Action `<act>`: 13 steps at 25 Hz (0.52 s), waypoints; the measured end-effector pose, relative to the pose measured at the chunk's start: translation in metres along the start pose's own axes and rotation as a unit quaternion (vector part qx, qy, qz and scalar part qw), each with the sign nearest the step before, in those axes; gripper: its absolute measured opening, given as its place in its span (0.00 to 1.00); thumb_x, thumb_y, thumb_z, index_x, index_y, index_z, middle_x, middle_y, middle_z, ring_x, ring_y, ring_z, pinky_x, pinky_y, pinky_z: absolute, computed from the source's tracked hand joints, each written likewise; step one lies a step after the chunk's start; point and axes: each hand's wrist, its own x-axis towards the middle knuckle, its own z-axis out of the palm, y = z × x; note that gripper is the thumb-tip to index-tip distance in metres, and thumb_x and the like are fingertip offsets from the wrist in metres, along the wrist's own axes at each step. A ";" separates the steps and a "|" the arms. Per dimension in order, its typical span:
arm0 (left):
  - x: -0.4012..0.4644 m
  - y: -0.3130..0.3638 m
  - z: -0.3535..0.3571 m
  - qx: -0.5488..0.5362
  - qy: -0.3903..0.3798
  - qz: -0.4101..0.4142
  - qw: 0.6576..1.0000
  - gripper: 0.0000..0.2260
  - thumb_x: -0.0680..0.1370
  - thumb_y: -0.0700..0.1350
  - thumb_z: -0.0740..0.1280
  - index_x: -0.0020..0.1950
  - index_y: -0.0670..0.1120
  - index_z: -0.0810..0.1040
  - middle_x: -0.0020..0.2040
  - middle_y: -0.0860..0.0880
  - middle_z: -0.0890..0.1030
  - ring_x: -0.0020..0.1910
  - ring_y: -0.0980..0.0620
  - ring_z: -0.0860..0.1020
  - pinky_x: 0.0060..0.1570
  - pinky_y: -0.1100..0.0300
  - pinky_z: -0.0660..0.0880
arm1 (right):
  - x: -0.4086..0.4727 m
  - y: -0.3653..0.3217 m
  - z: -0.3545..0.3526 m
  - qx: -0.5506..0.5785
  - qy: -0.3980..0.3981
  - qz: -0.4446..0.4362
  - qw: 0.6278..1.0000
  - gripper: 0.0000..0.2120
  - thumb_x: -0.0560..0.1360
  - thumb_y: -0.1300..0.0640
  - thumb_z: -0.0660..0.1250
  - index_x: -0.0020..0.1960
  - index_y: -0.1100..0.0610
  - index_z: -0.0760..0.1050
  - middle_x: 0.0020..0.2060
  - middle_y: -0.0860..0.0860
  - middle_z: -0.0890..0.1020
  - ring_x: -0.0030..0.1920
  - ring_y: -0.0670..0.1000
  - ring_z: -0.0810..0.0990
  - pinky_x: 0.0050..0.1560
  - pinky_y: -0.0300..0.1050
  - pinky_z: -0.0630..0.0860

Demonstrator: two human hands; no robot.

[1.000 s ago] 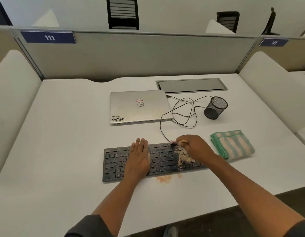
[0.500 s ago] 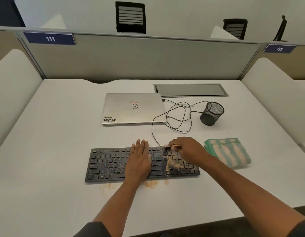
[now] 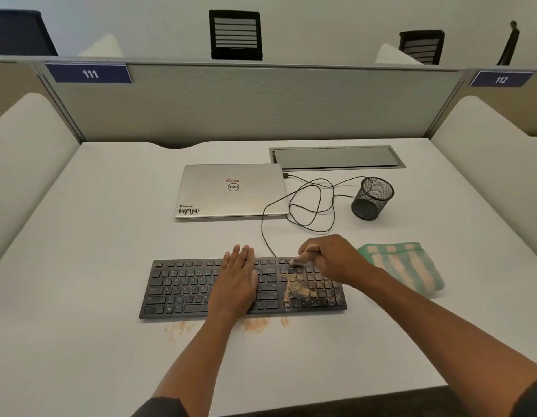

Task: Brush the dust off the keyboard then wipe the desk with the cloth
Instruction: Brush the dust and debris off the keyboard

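Observation:
A black keyboard [image 3: 183,288] lies near the front of the white desk [image 3: 96,242]. Tan dust [image 3: 297,288] covers its right section, and more dust [image 3: 255,324] lies on the desk just in front of it. My left hand [image 3: 237,281] rests flat on the middle keys, fingers together. My right hand [image 3: 330,258] is closed around a small brush [image 3: 300,260], whose blurred head sits at the keyboard's top edge above the dusty keys. A folded green and cream striped cloth [image 3: 402,267] lies on the desk right of the keyboard.
A shut silver laptop [image 3: 231,194] lies behind the keyboard, with a looped black cable [image 3: 309,206] running from it. A black mesh pen cup [image 3: 372,198] stands at the right. A grey cable hatch [image 3: 336,158] and partition walls bound the desk's back.
My right hand and the brush have moved up from the dusty keys to the keyboard's top edge. Dust on the right keys looks more spread. My left hand stays flat on the keys.

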 end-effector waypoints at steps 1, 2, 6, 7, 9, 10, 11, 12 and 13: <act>0.001 0.000 0.000 0.002 0.002 0.001 1.000 0.34 0.79 0.55 0.35 0.83 0.43 0.49 0.83 0.45 0.52 0.82 0.49 0.45 0.80 0.52 0.40 | -0.004 0.001 0.001 -0.006 -0.007 -0.016 1.000 0.12 0.76 0.52 0.63 0.48 0.53 0.85 0.44 0.43 0.86 0.41 0.42 0.80 0.45 0.41 0.76; 0.001 0.000 0.001 0.003 0.002 0.001 1.000 0.34 0.79 0.55 0.35 0.83 0.43 0.49 0.83 0.45 0.52 0.82 0.49 0.45 0.80 0.52 0.40 | -0.008 0.002 0.000 -0.005 -0.011 -0.028 1.000 0.10 0.76 0.54 0.64 0.49 0.53 0.85 0.43 0.42 0.86 0.39 0.39 0.79 0.44 0.39 0.74; 0.002 0.000 0.002 0.004 0.006 0.000 1.000 0.34 0.79 0.55 0.35 0.83 0.43 0.50 0.83 0.45 0.52 0.82 0.49 0.45 0.80 0.51 0.42 | -0.009 0.012 -0.011 0.006 0.071 -0.011 0.997 0.11 0.77 0.52 0.60 0.45 0.51 0.81 0.41 0.45 0.85 0.37 0.43 0.80 0.42 0.42 0.76; 0.001 0.000 0.002 0.004 0.004 -0.001 1.000 0.35 0.78 0.56 0.34 0.83 0.43 0.50 0.83 0.45 0.52 0.82 0.49 0.45 0.80 0.52 0.41 | -0.007 0.013 -0.013 0.015 0.095 0.018 0.995 0.12 0.77 0.50 0.58 0.43 0.50 0.79 0.39 0.47 0.85 0.37 0.47 0.81 0.42 0.46 0.77; 0.001 0.001 0.000 0.004 0.002 -0.001 1.000 0.35 0.78 0.56 0.34 0.83 0.43 0.49 0.83 0.45 0.52 0.82 0.49 0.45 0.80 0.52 0.41 | -0.005 0.013 -0.011 0.044 0.115 0.064 0.990 0.11 0.77 0.51 0.60 0.42 0.53 0.79 0.35 0.50 0.84 0.36 0.52 0.82 0.41 0.50 0.79; 0.000 0.002 0.000 0.004 0.002 -0.001 1.000 0.35 0.78 0.56 0.34 0.83 0.43 0.49 0.83 0.45 0.52 0.82 0.49 0.45 0.80 0.52 0.41 | -0.006 0.011 -0.008 0.060 0.108 0.076 0.989 0.11 0.78 0.54 0.61 0.43 0.55 0.80 0.34 0.50 0.84 0.35 0.52 0.83 0.40 0.49 0.80; 0.000 0.003 -0.001 0.004 0.003 -0.002 1.000 0.34 0.79 0.55 0.35 0.83 0.43 0.50 0.83 0.45 0.52 0.82 0.49 0.46 0.80 0.52 0.41 | -0.007 0.009 -0.007 0.075 0.090 0.085 0.989 0.10 0.79 0.57 0.62 0.43 0.57 0.80 0.32 0.51 0.85 0.33 0.53 0.83 0.39 0.47 0.80; 0.000 0.003 -0.001 0.002 0.006 -0.003 1.000 0.32 0.81 0.55 0.37 0.83 0.43 0.50 0.83 0.45 0.53 0.82 0.49 0.46 0.80 0.52 0.41 | -0.009 0.006 -0.008 0.092 0.063 0.095 0.989 0.10 0.79 0.59 0.62 0.44 0.58 0.80 0.32 0.52 0.85 0.32 0.53 0.84 0.36 0.44 0.80; 0.000 0.003 -0.001 0.002 0.007 -0.004 1.000 0.29 0.83 0.53 0.40 0.83 0.43 0.50 0.83 0.45 0.53 0.82 0.49 0.46 0.80 0.52 0.41 | -0.010 0.003 -0.009 0.106 0.035 0.104 0.988 0.11 0.79 0.60 0.61 0.44 0.60 0.81 0.31 0.53 0.85 0.31 0.54 0.84 0.33 0.42 0.79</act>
